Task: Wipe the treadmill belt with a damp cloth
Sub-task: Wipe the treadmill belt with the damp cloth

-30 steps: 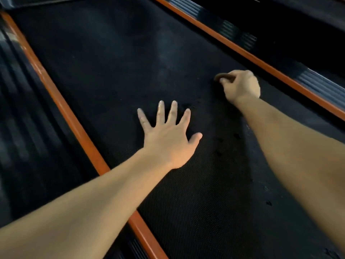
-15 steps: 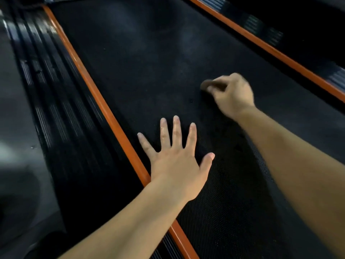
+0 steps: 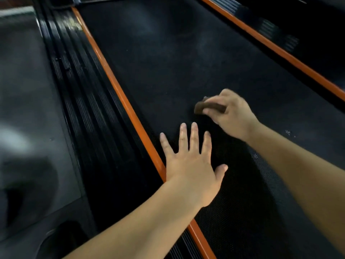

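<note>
The black textured treadmill belt (image 3: 177, 58) runs from near to far between two orange strips. My left hand (image 3: 190, 165) lies flat on the belt, fingers spread, right beside the left orange strip. My right hand (image 3: 231, 113) grips a small brown cloth (image 3: 203, 107), bunched in the fingers and pressed against the belt just beyond the left fingertips. Most of the cloth is hidden under the fingers.
The left orange strip (image 3: 119, 90) borders a black ribbed side rail (image 3: 82, 94), with grey floor (image 3: 20, 75) beyond it. The right orange strip (image 3: 280, 51) and another ribbed rail (image 3: 276, 30) run along the far side. Small white specks (image 3: 288, 132) sit on the belt at right.
My right hand has slid the cloth leftward and nearer across the belt, toward my left hand. The view has swung left, showing more side rail and floor.
</note>
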Motion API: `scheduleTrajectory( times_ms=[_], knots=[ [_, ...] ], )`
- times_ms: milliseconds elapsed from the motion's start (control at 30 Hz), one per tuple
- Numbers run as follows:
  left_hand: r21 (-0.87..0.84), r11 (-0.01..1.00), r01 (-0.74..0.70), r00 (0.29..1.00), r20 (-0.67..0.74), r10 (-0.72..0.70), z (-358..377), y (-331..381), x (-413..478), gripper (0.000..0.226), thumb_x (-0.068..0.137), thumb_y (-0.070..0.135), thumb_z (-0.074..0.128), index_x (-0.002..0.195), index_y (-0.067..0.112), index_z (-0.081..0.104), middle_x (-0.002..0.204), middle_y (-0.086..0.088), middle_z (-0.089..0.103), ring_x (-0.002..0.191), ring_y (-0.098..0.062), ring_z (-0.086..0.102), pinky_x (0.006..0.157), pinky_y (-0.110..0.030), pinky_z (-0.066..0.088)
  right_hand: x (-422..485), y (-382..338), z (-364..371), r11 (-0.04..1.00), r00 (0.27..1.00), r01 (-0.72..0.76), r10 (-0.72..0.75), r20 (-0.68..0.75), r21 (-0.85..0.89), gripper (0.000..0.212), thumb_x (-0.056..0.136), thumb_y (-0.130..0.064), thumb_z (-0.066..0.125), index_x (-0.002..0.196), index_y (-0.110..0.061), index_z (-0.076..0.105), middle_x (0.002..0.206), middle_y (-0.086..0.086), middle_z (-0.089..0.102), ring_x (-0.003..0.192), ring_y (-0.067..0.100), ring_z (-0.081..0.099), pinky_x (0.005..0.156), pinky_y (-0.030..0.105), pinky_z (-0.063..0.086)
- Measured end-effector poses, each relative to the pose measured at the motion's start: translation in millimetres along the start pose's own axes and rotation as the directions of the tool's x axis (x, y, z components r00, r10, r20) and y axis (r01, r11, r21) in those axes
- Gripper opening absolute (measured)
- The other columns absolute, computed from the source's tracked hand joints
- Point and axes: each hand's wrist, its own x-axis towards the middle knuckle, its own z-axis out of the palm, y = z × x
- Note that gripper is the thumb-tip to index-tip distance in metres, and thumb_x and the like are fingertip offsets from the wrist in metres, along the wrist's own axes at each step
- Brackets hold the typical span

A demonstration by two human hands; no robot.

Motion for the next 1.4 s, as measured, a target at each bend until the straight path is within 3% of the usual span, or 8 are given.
scheduleTrajectory(
  times_ms=[67,233,400,733,933,1067,1200,1400],
  knots=[
    [0.030,0.999,-0.015,1.000,-0.002,0.015,0,-6,-9,0.084,0.102,0.070,0.015,0.159,0.022,-0.023,0.165,-0.013,-0.035,0.151,-0.036,-0.034,0.120,-0.070,-0.011,-5,4,-7,0.998,0.997,0.059,-0.059,0.039,0.022,0.023,0.089,-0.029,0.074,0.112,-0.028,0.074,0.096,-0.004,0.055,0.085,0.011,0.056,0.075,0.025,0.045],
    [0.057,0.998,-0.020,1.000,-0.019,0.021,3,-13,-21,0.083,0.101,0.070,0.011,0.159,0.021,-0.024,0.164,-0.014,-0.034,0.151,-0.036,-0.033,0.121,-0.067,-0.012,22,20,-3,0.984,0.976,-0.178,0.177,-0.130,0.009,0.022,0.092,-0.035,0.070,0.114,-0.033,0.072,0.102,-0.006,0.054,0.099,0.013,0.055,0.085,0.028,0.048],
    [0.052,0.998,-0.023,1.000,0.003,0.023,2,-9,-23,0.084,0.102,0.070,0.011,0.157,0.018,-0.026,0.162,-0.018,-0.037,0.149,-0.040,-0.035,0.121,-0.067,-0.012,-29,8,-15,0.997,0.992,0.055,-0.060,0.115,0.052,0.024,0.086,-0.025,0.077,0.109,-0.030,0.074,0.094,-0.007,0.054,0.083,0.009,0.056,0.071,0.019,0.041],
    [0.060,0.998,-0.029,0.999,0.047,0.026,5,-1,-37,0.087,0.102,0.070,0.016,0.158,0.017,-0.025,0.159,-0.024,-0.038,0.148,-0.043,-0.035,0.123,-0.062,-0.011,66,-55,37,0.990,0.981,0.136,-0.139,0.134,0.031,0.026,0.091,-0.031,0.071,0.118,-0.029,0.072,0.106,-0.004,0.055,0.097,0.007,0.053,0.086,0.021,0.043],
    [0.030,0.999,-0.031,0.999,0.025,0.030,7,0,-39,0.087,0.102,0.069,0.019,0.160,0.017,-0.021,0.159,-0.026,-0.037,0.148,-0.045,-0.035,0.123,-0.062,-0.013,11,-32,-17,0.992,0.901,0.119,-0.120,0.417,0.028,0.024,0.086,-0.026,0.076,0.102,-0.042,0.067,0.100,-0.013,0.056,0.089,0.003,0.056,0.081,0.022,0.044],
    [0.043,0.998,-0.036,0.995,0.095,0.032,6,7,-46,0.090,0.102,0.070,0.022,0.159,0.018,-0.024,0.155,-0.029,-0.041,0.145,-0.048,-0.038,0.121,-0.064,-0.014,47,-64,16,0.976,0.909,0.214,-0.218,0.356,0.051,0.026,0.088,-0.027,0.073,0.113,-0.035,0.070,0.105,-0.006,0.057,0.095,0.010,0.055,0.088,0.027,0.044],
    [0.055,0.997,-0.044,0.996,0.079,0.040,10,6,-49,0.091,0.101,0.071,0.024,0.159,0.019,-0.023,0.156,-0.029,-0.040,0.147,-0.048,-0.037,0.121,-0.063,-0.012,71,-96,51,0.966,0.915,0.228,-0.256,0.311,0.123,0.022,0.091,-0.033,0.071,0.112,-0.035,0.071,0.103,-0.010,0.052,0.096,0.004,0.051,0.085,0.020,0.040],
    [0.041,0.996,-0.085,0.996,0.043,0.083,12,1,-49,0.089,0.101,0.070,0.026,0.161,0.020,-0.018,0.158,-0.029,-0.036,0.148,-0.048,-0.035,0.121,-0.064,-0.010,42,-76,15,0.936,0.762,0.345,-0.323,0.561,0.070,0.018,0.091,-0.034,0.069,0.108,-0.039,0.068,0.100,-0.013,0.050,0.089,0.001,0.050,0.075,0.022,0.037]
  ],
)
